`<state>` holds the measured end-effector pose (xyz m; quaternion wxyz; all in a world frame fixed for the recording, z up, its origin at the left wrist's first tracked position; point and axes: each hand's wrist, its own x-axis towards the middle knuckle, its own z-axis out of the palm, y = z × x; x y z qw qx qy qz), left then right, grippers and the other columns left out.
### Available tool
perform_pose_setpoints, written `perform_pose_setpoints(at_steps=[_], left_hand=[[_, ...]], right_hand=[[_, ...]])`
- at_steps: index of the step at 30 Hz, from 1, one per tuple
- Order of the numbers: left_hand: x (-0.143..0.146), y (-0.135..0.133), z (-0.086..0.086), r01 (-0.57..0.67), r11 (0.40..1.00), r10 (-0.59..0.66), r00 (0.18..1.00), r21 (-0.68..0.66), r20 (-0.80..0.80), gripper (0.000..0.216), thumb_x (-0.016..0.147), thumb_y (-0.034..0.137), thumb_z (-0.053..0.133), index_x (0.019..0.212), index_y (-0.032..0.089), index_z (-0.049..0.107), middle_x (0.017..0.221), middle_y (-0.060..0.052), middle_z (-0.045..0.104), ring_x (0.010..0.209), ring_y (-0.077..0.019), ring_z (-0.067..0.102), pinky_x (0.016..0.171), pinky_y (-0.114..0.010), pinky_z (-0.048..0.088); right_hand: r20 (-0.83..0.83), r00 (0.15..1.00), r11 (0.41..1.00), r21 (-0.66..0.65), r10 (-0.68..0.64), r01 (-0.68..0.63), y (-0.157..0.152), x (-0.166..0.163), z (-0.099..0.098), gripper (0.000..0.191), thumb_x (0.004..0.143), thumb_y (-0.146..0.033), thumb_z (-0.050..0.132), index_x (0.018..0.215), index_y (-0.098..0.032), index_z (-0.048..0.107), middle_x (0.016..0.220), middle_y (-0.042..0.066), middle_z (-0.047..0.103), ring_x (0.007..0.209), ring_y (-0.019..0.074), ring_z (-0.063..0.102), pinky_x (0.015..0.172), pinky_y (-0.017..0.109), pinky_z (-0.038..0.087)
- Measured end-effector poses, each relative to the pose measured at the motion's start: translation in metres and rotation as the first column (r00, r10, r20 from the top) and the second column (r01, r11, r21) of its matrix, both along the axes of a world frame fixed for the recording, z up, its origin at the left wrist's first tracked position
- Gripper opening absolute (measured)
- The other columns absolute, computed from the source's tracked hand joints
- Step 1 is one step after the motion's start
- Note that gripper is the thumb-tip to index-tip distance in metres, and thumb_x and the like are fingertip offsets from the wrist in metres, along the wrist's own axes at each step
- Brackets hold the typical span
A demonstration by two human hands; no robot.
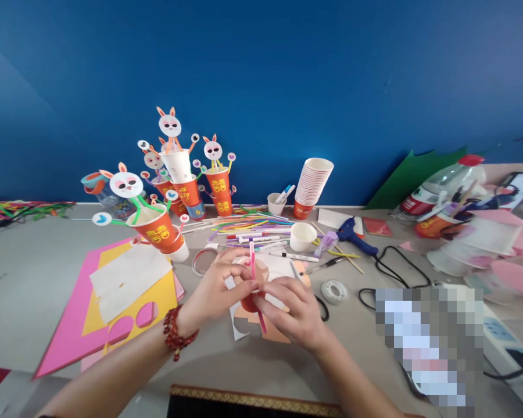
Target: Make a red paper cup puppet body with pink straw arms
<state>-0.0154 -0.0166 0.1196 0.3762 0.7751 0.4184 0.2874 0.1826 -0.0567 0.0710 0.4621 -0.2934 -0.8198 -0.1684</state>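
Plain deep-blue wall, grey tabletop, soft light

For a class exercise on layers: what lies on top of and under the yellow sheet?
A white sheet lies on the yellow sheet; pink paper shows beneath, past the yellow's left edge and through round holes. Anything else underneath is covered.

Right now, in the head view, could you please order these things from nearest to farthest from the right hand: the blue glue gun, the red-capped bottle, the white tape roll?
From the right hand:
1. White tape roll, just to its right.
2. Blue glue gun, farther back, to the right.
3. Red-capped bottle, far right, near the wall.
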Motion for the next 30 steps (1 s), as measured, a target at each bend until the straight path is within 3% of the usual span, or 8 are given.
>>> perform_pose_setpoints(at_steps=[6, 10, 12, 17, 23, 30], left_hand=[[-0.013, 0.011, 0.021, 0.172, 0.982, -0.18, 0.977, -0.074, -0.113, 0.018, 0.084, 0.04, 0.07, 0.082, 0.023, 0.077, 0.124, -0.004, 0.064, 0.125, -0.0265, 0.052, 0.107, -0.038, 0.039], [-0.014, 0.017, 0.027, 0.217, 0.967, -0.237, 0.959, -0.137, -0.157, 0.023, 0.084, 0.045, 0.068, 0.086, 0.024, 0.077, 0.11, -0.003, 0.066, 0.11, -0.0235, 0.059, 0.098, -0.035, 0.045], [-0.011, 0.017, 0.027, 0.213, 0.967, -0.233, 0.962, -0.139, -0.145, 0.023, 0.084, 0.044, 0.067, 0.083, 0.023, 0.077, 0.107, -0.003, 0.066, 0.106, -0.0226, 0.06, 0.097, -0.034, 0.045], [-0.006, 0.016, 0.018, 0.167, 0.979, -0.174, 0.983, -0.114, -0.058, 0.019, 0.082, 0.039, 0.07, 0.076, 0.021, 0.073, 0.121, -0.004, 0.062, 0.12, -0.0241, 0.054, 0.107, -0.034, 0.038], [-0.004, 0.015, 0.012, 0.108, 0.986, -0.119, 0.99, -0.127, -0.08, 0.02, 0.085, 0.038, 0.066, 0.078, 0.02, 0.072, 0.111, -0.004, 0.063, 0.11, -0.0229, 0.057, 0.103, -0.035, 0.041], [-0.006, 0.016, 0.002, 0.131, 0.977, -0.139, 0.99, -0.169, -0.039, 0.017, 0.084, 0.035, 0.065, 0.078, 0.02, 0.072, 0.118, -0.004, 0.062, 0.115, -0.0243, 0.056, 0.101, -0.033, 0.043]], right_hand=[[-0.008, 1.0, 1.0, 0.03, 0.008, -0.007, -0.002, -0.002, 0.001, 0.013, 0.09, -0.012, 0.065, 0.096, -0.022, 0.07, 0.093, 0.005, 0.072, 0.086, 0.0187, 0.062, 0.072, 0.031, 0.058], [0.0, 1.0, 1.0, 0.018, 0.018, -0.018, -0.003, -0.001, -0.001, 0.014, 0.089, -0.011, 0.065, 0.097, -0.021, 0.07, 0.096, 0.006, 0.072, 0.087, 0.0199, 0.062, 0.072, 0.033, 0.059], [-0.014, 1.0, 1.0, 0.017, 0.018, -0.018, -0.003, -0.001, -0.001, 0.013, 0.09, -0.011, 0.064, 0.096, -0.021, 0.07, 0.095, 0.006, 0.072, 0.087, 0.0199, 0.063, 0.072, 0.033, 0.059], [-0.053, 0.998, 1.0, 0.02, 0.019, -0.018, -0.002, 0.0, -0.001, 0.01, 0.091, -0.01, 0.065, 0.093, -0.019, 0.071, 0.088, 0.005, 0.074, 0.086, 0.0193, 0.064, 0.07, 0.032, 0.059], [-0.07, 0.996, 0.998, -0.023, 0.057, -0.058, 0.001, 0.001, -0.013, 0.011, 0.09, -0.01, 0.065, 0.096, -0.017, 0.071, 0.086, 0.004, 0.075, 0.085, 0.0203, 0.066, 0.07, 0.033, 0.059], [-0.086, 0.991, 0.988, -0.106, 0.103, -0.112, 0.003, 0.002, -0.015, 0.013, 0.092, -0.011, 0.06, 0.099, -0.017, 0.068, 0.09, 0.007, 0.075, 0.087, 0.0204, 0.066, 0.073, 0.035, 0.058]])
